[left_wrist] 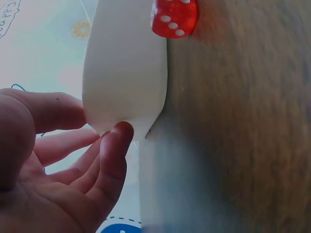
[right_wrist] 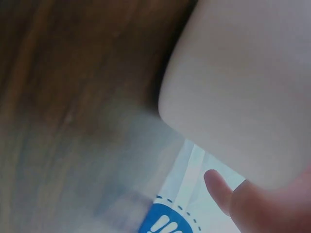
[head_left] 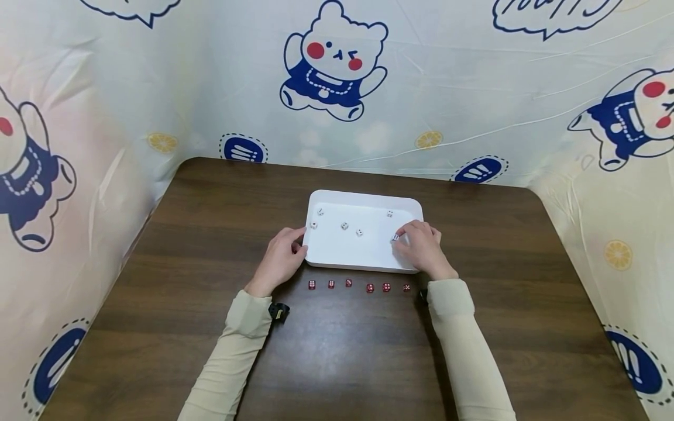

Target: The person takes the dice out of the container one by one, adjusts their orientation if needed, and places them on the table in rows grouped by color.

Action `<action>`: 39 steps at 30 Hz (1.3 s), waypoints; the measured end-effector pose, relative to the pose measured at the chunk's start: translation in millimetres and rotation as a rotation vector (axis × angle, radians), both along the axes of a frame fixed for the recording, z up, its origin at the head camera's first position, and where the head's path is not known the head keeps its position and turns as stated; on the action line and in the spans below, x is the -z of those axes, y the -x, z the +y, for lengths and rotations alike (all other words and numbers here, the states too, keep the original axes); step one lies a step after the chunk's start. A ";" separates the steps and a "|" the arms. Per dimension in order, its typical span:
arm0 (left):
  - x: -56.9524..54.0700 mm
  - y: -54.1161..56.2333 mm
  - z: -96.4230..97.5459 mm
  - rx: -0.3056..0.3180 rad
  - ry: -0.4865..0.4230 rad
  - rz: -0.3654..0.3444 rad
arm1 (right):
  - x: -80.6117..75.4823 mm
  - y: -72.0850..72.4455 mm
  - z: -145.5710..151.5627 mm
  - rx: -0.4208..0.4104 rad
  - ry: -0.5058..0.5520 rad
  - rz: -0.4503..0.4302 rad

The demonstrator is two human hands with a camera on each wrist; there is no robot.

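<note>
A shallow white tray (head_left: 363, 257) lies on the brown table. At its left end my left hand (head_left: 281, 257) holds the edge, a fingertip and the thumb on its wall; the left wrist view shows digits (left_wrist: 114, 150) at the tray's corner. My right hand (head_left: 421, 245) reaches over the right side and pinches a white die (head_left: 396, 237) between thumb and fingers, just above the tray floor. Other white dice lie in the tray: one (head_left: 389, 213) near the back right, two (head_left: 344, 225) around the middle, two (head_left: 320, 211) by the left wall. In the right wrist view the tray wall hides most of that hand.
Several red dice (head_left: 370, 287) form a row on the table (head_left: 347, 351) along the tray's near side. One red die (left_wrist: 175, 17) shows large in the left wrist view. A cartoon-printed curtain (head_left: 337, 140) surrounds the table's back and sides.
</note>
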State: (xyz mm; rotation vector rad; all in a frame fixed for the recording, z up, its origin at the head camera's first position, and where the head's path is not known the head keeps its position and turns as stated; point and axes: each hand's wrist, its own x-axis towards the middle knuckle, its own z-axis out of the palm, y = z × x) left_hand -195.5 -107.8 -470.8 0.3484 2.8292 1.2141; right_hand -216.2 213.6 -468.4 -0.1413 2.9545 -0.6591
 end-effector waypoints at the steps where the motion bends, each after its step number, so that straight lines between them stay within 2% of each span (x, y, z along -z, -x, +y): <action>1: 0.0 -0.2 0.2 0.006 0.004 0.001 | -0.1 -0.7 0.0 0.001 0.004 0.007; 6: -0.4 -0.5 0.7 0.039 0.046 0.010 | -1.7 -6.0 -1.8 0.003 0.046 0.035; 12: 0.9 0.6 -2.1 0.122 0.085 0.052 | -5.8 -16.2 -7.8 -0.009 0.091 0.085; 18: 3.6 -0.3 -6.5 0.185 0.146 0.016 | -9.6 -27.3 -15.6 -0.043 0.112 0.146; 23: 3.6 -1.0 -8.7 0.210 0.158 0.002 | -11.8 -36.4 -22.3 -0.076 0.133 0.178; 32: 3.3 -0.1 -9.4 0.205 0.157 -0.041 | -13.6 -48.5 -30.0 -0.107 0.148 0.164; 39: 2.7 -0.5 -9.8 0.210 0.146 -0.050 | -14.2 -55.2 -37.7 -0.136 0.165 0.190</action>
